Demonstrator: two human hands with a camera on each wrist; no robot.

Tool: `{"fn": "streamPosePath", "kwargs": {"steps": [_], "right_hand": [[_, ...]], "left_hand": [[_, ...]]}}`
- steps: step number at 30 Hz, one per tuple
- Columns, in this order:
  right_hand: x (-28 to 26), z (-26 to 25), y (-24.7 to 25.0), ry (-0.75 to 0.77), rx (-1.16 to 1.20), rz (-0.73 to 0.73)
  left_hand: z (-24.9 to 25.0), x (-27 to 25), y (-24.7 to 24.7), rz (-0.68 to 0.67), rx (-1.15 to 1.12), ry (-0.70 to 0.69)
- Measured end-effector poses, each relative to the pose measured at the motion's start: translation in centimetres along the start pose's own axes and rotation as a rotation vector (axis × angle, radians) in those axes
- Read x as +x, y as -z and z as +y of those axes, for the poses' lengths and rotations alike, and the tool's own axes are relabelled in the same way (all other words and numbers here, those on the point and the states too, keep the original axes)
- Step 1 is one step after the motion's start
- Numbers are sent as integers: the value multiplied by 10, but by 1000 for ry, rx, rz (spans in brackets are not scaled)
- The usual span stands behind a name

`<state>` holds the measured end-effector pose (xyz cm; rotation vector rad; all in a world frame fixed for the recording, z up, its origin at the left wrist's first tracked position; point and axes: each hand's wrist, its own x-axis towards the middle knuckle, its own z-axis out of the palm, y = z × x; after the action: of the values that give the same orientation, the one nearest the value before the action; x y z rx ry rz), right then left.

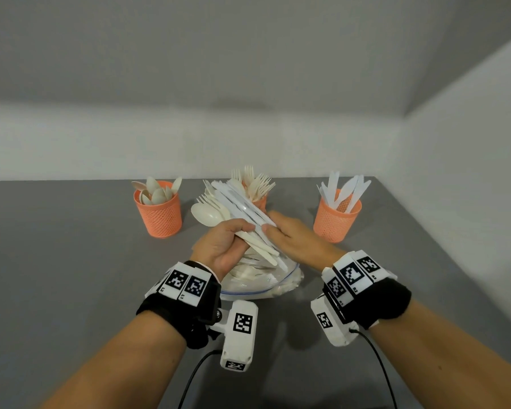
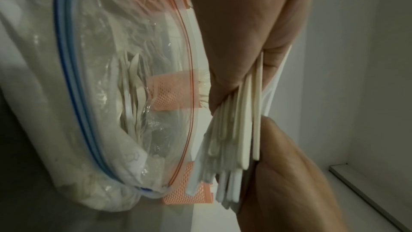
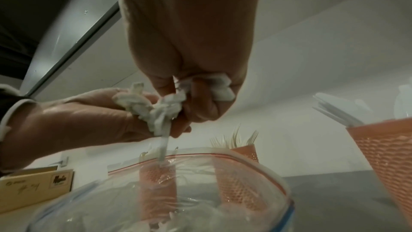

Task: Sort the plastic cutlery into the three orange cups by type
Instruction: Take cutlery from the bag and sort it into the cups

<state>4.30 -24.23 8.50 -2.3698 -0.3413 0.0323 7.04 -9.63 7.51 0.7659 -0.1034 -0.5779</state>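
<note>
My left hand [image 1: 222,246] grips a mixed cutlery bundle [image 1: 242,214] above the open bag [image 1: 260,283] at the table's [image 1: 56,261] middle. My right hand [image 1: 292,234] pinches its white knives. A careless pull could spill spoons and forks across the table.

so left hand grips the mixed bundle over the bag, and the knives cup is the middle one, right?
Not quite. The left hand does grip the bundle over the bag, but the head view shows the knives cup on the right; the middle one holds forks.
</note>
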Motion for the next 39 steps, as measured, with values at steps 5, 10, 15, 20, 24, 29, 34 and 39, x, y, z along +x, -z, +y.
{"fn": "streamPosePath", "kwargs": {"steps": [5,10,15,20,24,29,34,39], "right_hand": [[-2,-4,2,10,28,-18],[2,3,6,2,-10,-6],[2,9,8,-59,93,32],[0,12,16,-144,293,80],[3,24,43,-189,452,256],[24,64,88,-156,339,680],[40,102,97,-212,299,813],[43,136,86,-462,310,632]], "left_hand": [[0,3,-6,56,59,11],[1,2,-8,91,73,-1],[-1,6,-8,192,139,-14],[-1,6,-14,232,177,26],[0,9,-12,251,180,10],[1,14,-16,204,170,-8],[-1,24,-14,172,119,32],[-2,28,-10,137,67,55]]}}
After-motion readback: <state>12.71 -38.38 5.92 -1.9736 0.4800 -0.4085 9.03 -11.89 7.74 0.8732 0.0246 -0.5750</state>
